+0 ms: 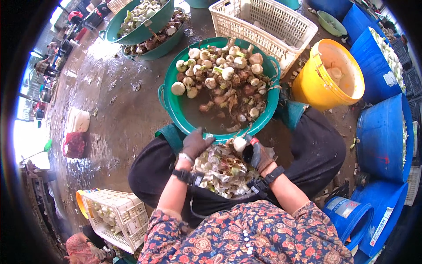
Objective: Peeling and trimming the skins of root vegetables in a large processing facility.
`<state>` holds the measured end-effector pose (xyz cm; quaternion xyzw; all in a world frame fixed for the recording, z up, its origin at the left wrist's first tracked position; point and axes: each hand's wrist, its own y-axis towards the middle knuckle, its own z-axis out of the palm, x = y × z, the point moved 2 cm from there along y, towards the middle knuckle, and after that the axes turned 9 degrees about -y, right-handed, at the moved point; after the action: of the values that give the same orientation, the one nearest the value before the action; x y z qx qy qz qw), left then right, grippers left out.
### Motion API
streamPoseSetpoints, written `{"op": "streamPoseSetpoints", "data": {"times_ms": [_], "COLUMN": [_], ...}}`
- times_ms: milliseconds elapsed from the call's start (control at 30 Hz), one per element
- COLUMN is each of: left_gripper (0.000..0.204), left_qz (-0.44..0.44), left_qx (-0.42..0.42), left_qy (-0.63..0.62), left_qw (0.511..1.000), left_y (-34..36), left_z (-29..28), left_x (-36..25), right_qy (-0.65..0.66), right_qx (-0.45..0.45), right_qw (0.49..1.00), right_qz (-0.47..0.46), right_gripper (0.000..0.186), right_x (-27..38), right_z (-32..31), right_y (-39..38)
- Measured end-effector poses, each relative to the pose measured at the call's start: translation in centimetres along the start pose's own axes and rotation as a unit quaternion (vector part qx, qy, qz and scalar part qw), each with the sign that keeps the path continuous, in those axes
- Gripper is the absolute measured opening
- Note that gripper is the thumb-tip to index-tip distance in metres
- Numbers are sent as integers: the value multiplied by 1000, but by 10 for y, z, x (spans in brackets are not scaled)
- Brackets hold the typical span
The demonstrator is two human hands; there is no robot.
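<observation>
My gloved left hand (196,145) is at the near rim of the green basin (163,94), its fingers apart with nothing visible in them. My gloved right hand (259,154) is closed on a red-handled tool (254,141), with a white garlic bulb (240,144) at its fingertips. The basin holds many bulbs (226,72), some trimmed, some brown with roots, above muddy water. A pile of pale peels and leaves (220,171) lies in my lap, below both hands.
Stacked green basins (147,35) are behind left. A white crate (263,20) and yellow bucket (329,77) stand right of the basin. Blue tubs (378,141) line the right side. A tipped crate (114,215) and co-worker (83,248) are at lower left, on wet floor (101,114).
</observation>
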<state>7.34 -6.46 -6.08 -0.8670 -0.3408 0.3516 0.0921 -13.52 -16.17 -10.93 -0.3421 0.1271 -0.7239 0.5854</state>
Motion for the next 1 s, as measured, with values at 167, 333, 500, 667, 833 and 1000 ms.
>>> {"op": "streamPoseSetpoints", "data": {"times_ms": [167, 333, 500, 667, 833, 1000], "left_gripper": [83, 81, 69, 60, 59, 59], "left_qz": [6, 0, 67, 202, 238, 170], "left_qx": [-69, 40, 87, -12, -28, 120], "left_qy": [31, -119, -341, -227, -115, -376], "left_qw": [997, 992, 934, 953, 964, 903], "left_y": [111, 164, 117, 26, -9, -28], "left_z": [18, 44, 50, 31, 19, 10], "left_x": [36, 86, 9, -48, -62, -54], "right_qy": [48, -11, -390, -523, -600, -429], "right_qx": [-64, 58, -190, -244, -207, -86], "right_qw": [997, 968, 875, 769, 730, 861], "right_qz": [1, -244, -214, -275, -256, -260], "right_gripper": [38, 67, 32, 24, 24, 28], "right_x": [27, 163, 98, 26, 29, 32], "right_z": [11, 111, 42, 31, 41, 54], "right_y": [6, -29, 13, 36, 7, -21]}}
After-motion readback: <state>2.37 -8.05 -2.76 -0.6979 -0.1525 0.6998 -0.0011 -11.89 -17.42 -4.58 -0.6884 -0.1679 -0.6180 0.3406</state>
